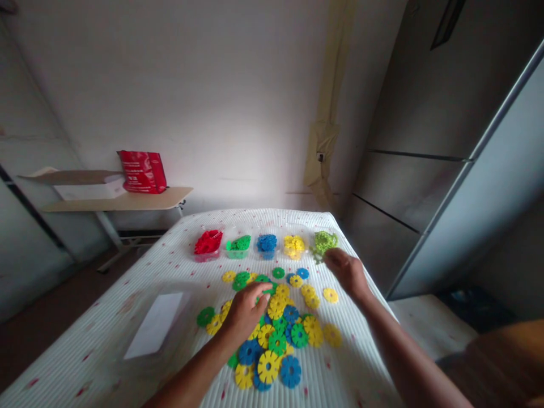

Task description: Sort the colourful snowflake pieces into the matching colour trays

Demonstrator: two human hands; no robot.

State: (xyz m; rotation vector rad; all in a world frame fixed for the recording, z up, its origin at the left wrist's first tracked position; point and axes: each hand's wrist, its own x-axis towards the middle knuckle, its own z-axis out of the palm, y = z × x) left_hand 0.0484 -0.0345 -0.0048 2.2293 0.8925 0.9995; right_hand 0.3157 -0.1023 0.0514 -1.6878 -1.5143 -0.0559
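Note:
My left hand (pixel 249 306) hovers over a loose pile of flower-shaped plastic discs, its fingers curved and the thumb apart, with nothing visible between them. The pile mixes yellow discs (pixel 269 367), blue discs (pixel 290 371) and green discs (pixel 277 342), each notched round the rim with a hole in the middle. At the far right, my right hand (pixel 349 275) is closed beside a clear box of light green pieces (pixel 326 241). Its fingertips touch or nearly touch some light green pieces at the box's front left; what they pinch is hidden.
Along the far side stand clear boxes of red pieces (pixel 208 242), green pieces (pixel 238 243), blue pieces (pixel 267 243) and yellow pieces (pixel 294 245). A clear plastic lid or tray with a white sheet (pixel 155 324) lies left. A grey cabinet (pixel 408 170) rises at right.

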